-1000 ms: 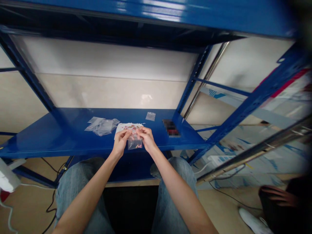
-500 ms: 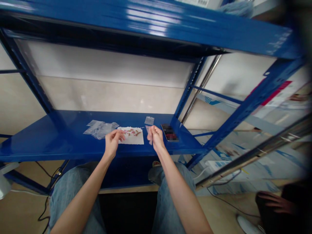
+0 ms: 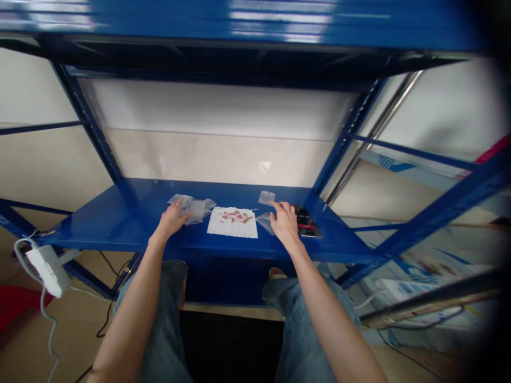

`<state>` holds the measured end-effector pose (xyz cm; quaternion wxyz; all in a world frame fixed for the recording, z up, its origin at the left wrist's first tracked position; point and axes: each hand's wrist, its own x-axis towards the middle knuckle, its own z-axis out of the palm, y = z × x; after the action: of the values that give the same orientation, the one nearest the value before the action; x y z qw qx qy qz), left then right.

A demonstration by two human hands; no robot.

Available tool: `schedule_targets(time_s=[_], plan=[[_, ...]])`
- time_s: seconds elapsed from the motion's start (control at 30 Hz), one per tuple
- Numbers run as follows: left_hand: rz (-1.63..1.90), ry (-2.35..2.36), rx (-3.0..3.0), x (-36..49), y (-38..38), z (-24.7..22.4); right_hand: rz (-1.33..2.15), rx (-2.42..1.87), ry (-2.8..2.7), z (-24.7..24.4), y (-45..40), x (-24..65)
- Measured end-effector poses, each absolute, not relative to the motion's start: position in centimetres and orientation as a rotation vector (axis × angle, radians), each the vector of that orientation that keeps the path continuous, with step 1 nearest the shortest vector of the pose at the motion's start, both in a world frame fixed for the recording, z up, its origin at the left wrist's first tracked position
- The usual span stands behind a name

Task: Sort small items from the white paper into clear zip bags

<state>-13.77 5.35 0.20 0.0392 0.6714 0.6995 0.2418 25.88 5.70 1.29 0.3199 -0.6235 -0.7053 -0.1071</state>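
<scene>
My left hand lies with spread fingers on a pile of clear plastic bags, at the left of the shelf. My right hand hangs open just beside a small clear bag, and I cannot tell whether they touch. Between the hands lies a white paper sheet dotted with small pink-red pieces. Another small clear bag lies near the shelf's back edge. Neither hand holds anything.
The blue steel shelf carries everything, with a phone beside my right hand. Blue uprights and another shelf frame the space above. A white power adapter with cable hangs at the lower left.
My hands have moved apart, the left to the bag pile. The right no longer holds the small clear bag, which now lies on the shelf. The view has shifted slightly.
</scene>
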Motion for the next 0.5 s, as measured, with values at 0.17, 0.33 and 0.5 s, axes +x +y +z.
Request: schedule_targets(time_s=[0.17,0.33,0.5], plan=[[0.845,2.120,2.075,-14.0,6.1,-0.4,-0.267,-1.492,-1.851,1.5,4.7,25.5],[1.291,2.181,1.891,-14.5,5.2,0.9,-0.230,-1.418,-1.790,1.6,3.6,25.0],[1.675,2.270,1.778,-14.1,3.9,2.3,-0.202,-1.369,-1.762,1.9,2.5,23.5]])
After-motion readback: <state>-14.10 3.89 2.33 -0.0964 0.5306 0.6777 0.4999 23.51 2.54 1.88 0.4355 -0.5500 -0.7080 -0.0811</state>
